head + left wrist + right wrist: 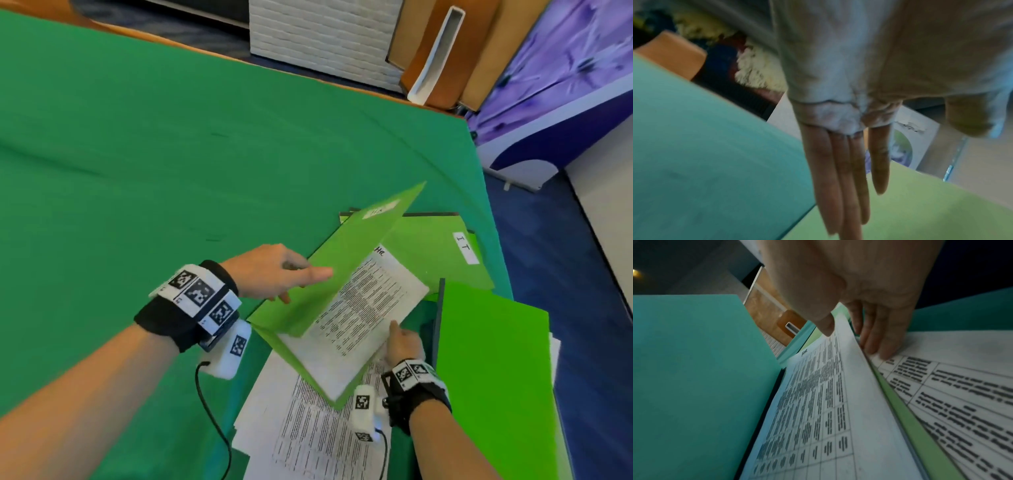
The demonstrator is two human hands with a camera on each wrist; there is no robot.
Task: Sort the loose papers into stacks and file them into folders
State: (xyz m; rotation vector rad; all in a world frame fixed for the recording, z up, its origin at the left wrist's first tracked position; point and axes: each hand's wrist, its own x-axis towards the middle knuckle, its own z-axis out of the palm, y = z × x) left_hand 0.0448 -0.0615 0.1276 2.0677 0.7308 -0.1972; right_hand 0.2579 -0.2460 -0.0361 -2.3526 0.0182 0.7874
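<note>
On the green-covered surface (171, 154), my left hand (274, 270) props the front cover (329, 270) of a light-green folder half open, its fingers (838, 170) stretched straight and close together against the cover, thumb on the near face, as I read it so that the pocket stays wide for filing. Inside lies a printed sheet (363, 308) marked "HR" at its top corner, resting on the folder's back flap (308, 373); the cover's own white label (380, 209) is too blurred to read. To the right, my right hand (402, 346) pinches the sheet's near edge, thumb (824, 324) on top and the other fingers (877, 340) tucked underneath, apparently squaring the page in the folder. The folder sits on the loose papers (308, 428), a fanned pile of printed tables near the surface's front edge, still unfiled. Behind it lies a shut green folder labelled "IT" (442, 246), and farthest right another green folder (489, 359) rests on more white sheets; what either holds I cannot tell. My judgement: one HR page is going in, and most of the sorting remains.
</note>
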